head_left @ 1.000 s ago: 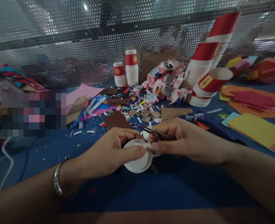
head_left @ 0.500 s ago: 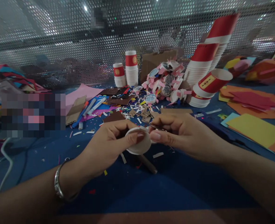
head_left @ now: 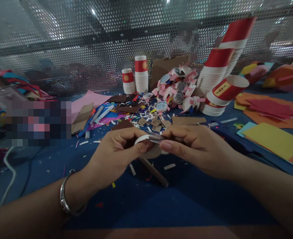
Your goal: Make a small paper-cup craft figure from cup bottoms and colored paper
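My left hand (head_left: pixel 116 152) pinches a white round paper-cup bottom (head_left: pixel 150 151) between thumb and fingers, just above the blue table (head_left: pixel 161 205). My right hand (head_left: pixel 198 146) is closed around small scissors (head_left: pixel 155 136), whose blades lie across the upper rim of the white disc. Both hands meet at the middle of the view. A silver bangle (head_left: pixel 64 196) circles my left wrist. A brown stick (head_left: pixel 153 171) lies on the table under the disc.
Paper scraps and brown card pieces (head_left: pixel 148 121) litter the table beyond my hands. Stacks of red-and-white paper cups (head_left: pixel 140 73) (head_left: pixel 221 66) stand at the back, beside a pile of finished cup pieces (head_left: pixel 177 88). Coloured paper sheets (head_left: pixel 273 136) lie right. A perforated metal screen (head_left: pixel 87 39) closes the far side.
The disc has turned from facing me to tilted edge-up and was lifted slightly. The scissors have moved onto its upper rim. A white paper sliver now lies on the table.
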`<state>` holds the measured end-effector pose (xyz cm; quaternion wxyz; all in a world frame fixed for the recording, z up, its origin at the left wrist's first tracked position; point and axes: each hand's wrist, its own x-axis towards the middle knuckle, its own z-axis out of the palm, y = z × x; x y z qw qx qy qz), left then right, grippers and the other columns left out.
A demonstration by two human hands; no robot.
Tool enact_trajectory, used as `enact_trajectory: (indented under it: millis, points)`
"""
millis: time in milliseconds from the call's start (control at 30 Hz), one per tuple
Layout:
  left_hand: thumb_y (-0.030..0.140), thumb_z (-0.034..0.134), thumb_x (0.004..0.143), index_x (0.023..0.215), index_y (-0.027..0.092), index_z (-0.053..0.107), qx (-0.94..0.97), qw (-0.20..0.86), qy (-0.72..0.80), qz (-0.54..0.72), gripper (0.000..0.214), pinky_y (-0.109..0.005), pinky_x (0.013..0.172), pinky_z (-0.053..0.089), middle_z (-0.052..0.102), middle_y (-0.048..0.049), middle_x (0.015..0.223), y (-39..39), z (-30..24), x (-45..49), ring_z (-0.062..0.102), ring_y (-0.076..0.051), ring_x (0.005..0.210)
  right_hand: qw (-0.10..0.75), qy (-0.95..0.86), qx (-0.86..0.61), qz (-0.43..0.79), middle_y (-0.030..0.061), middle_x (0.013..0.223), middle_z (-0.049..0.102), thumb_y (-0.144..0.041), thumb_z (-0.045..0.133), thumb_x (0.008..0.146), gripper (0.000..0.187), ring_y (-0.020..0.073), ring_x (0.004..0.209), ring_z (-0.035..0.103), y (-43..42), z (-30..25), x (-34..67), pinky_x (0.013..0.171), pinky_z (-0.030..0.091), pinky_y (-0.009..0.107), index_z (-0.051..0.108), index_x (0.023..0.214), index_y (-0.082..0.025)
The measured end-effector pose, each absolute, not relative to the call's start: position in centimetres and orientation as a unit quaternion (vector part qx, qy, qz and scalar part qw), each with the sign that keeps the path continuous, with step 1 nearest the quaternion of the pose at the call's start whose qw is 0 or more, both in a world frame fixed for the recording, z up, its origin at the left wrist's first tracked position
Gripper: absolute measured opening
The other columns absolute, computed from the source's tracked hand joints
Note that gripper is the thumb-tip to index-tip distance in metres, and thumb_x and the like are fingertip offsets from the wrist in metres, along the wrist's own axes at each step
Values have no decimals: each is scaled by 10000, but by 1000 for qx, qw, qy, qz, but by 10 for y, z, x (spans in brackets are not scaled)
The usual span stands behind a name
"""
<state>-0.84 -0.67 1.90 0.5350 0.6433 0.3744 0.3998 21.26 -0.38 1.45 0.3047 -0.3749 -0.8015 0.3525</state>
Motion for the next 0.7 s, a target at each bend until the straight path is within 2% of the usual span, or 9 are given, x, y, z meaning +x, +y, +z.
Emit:
enact_trajectory:
  millis: [167, 500, 700]
  points:
    - [182, 734, 886, 819, 174, 776, 621, 565, 355, 411, 79, -124, 637, 510, 712, 20, 735, -7, 16, -9, 626, -60, 666, 308, -805, -371, 346, -33, 696, 533, -485, 549, 998, 339, 99, 629, 487, -4, 13, 213, 559, 340, 238, 664, 870, -193]
    - [112, 735, 859, 797, 163, 793, 641, 531, 361, 421, 99, -122, 635, 524, 728, 12, 724, -9, 21, -7, 642, -67, 660, 308, -811, -376, 325, -48, 654, 505, -473, 558, 999, 337, 83, 594, 461, -6, 13, 212, 543, 320, 240, 653, 848, -187]
    - [148, 734, 868, 838, 170, 796, 638, 547, 360, 405, 73, -166, 648, 560, 748, 8, 733, -12, 21, -8, 664, -88, 637, 310, -824, -386, 276, -47, 620, 521, -471, 558, 995, 339, 82, 549, 474, -8, 12, 212, 517, 321, 238, 671, 859, -181]
